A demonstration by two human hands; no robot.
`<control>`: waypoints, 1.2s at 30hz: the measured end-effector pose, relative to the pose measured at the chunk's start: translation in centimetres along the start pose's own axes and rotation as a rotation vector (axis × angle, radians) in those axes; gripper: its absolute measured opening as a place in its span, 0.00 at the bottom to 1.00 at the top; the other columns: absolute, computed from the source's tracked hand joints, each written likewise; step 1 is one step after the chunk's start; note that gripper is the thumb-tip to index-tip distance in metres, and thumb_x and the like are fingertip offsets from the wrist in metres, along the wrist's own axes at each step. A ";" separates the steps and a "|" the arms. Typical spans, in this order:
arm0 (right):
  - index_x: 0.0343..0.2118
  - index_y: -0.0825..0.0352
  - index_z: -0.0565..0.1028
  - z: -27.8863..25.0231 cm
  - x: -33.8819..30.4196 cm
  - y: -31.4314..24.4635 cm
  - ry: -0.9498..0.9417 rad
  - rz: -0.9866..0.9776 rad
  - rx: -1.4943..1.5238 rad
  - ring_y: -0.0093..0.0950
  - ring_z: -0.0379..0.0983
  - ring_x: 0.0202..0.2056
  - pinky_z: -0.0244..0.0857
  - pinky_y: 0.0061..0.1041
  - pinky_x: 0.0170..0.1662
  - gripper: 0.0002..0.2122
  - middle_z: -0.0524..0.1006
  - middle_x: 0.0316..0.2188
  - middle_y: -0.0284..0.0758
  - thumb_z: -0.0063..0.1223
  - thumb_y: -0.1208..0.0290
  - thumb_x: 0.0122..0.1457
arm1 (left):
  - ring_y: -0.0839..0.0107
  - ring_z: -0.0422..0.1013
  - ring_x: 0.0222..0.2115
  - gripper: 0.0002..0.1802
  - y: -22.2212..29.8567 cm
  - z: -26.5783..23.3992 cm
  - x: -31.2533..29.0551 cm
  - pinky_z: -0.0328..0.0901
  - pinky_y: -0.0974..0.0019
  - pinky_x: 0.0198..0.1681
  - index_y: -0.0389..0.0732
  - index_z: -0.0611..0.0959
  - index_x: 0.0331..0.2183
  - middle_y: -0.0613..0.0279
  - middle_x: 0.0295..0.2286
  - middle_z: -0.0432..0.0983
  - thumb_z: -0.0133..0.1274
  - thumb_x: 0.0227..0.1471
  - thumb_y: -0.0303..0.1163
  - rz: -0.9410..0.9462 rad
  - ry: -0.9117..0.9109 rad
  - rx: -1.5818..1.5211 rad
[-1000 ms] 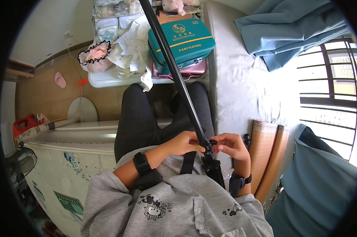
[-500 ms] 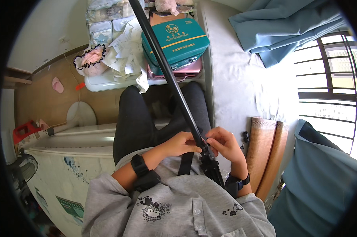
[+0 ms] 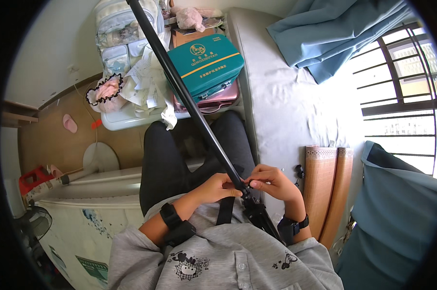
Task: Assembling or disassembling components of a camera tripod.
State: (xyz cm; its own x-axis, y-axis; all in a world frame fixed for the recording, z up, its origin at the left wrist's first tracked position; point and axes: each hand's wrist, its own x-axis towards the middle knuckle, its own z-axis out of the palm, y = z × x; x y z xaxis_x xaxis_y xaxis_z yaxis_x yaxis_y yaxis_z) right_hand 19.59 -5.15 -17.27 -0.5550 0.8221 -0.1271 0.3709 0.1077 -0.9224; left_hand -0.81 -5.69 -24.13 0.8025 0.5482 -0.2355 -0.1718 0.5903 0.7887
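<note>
A long black pole (image 3: 187,101), which looks like part of a tripod or light stand, slants from the upper left down to my lap. Its lower end widens into a black jointed bracket (image 3: 256,212) near my shirt. My left hand (image 3: 216,187) is closed around the pole just above that bracket, the fingers partly hidden behind it. On the pole's other side my right hand (image 3: 275,183) pinches a small black knob (image 3: 250,182) between thumb and fingers. Both wrists wear black bands. My legs (image 3: 162,159) lie under the pole.
Ahead, a white table (image 3: 119,121) carries a green case (image 3: 208,65), a pink case, crumpled papers (image 3: 146,87) and a pale backpack (image 3: 124,29). Right are a grey mattress (image 3: 286,96), rolled mats (image 3: 320,183) and blue curtains (image 3: 392,212). A white cabinet (image 3: 78,227) stands left.
The view has tilted and shifted a little, so the pole's upper end sits farther left. My right fingers have closed on the knob, which now shows more clearly. My left hand keeps its hold.
</note>
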 end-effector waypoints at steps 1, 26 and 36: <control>0.36 0.70 0.72 0.3 0.2 -0.4 0.001 0.001 0.001 0.15 0.66 0.20 0.61 0.12 0.24 0.08 0.72 0.21 0.29 0.46 0.74 0.53 | 0.77 0.68 0.34 0.17 -0.1 -0.1 0.0 0.62 0.73 0.40 0.34 0.73 0.38 0.64 0.32 0.72 0.54 0.41 0.22 -0.002 -0.001 0.000; 0.37 0.70 0.71 0.7 -0.2 -1.1 0.071 0.386 0.451 0.16 0.65 0.19 0.59 0.13 0.22 0.10 0.71 0.20 0.29 0.48 0.78 0.51 | 0.78 0.68 0.34 0.14 0.5 0.1 0.0 0.61 0.74 0.40 0.36 0.75 0.35 0.65 0.31 0.73 0.55 0.41 0.25 0.025 0.014 -0.029; 0.29 0.74 0.71 0.0 -1.6 0.0 -0.047 0.344 0.761 0.20 0.70 0.24 0.64 0.17 0.26 0.05 0.72 0.24 0.37 0.50 0.78 0.50 | 0.77 0.68 0.34 0.15 0.4 0.2 0.1 0.61 0.73 0.40 0.35 0.74 0.36 0.63 0.32 0.73 0.55 0.41 0.24 0.042 -0.056 -0.096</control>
State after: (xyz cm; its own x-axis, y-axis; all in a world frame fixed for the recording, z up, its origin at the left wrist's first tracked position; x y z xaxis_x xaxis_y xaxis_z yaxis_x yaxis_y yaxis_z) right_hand 20.47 -6.43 -17.05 -0.5395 0.7140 -0.4462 -0.0694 -0.5658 -0.8216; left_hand -0.66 -5.51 -23.68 0.8237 0.5411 -0.1697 -0.2571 0.6231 0.7387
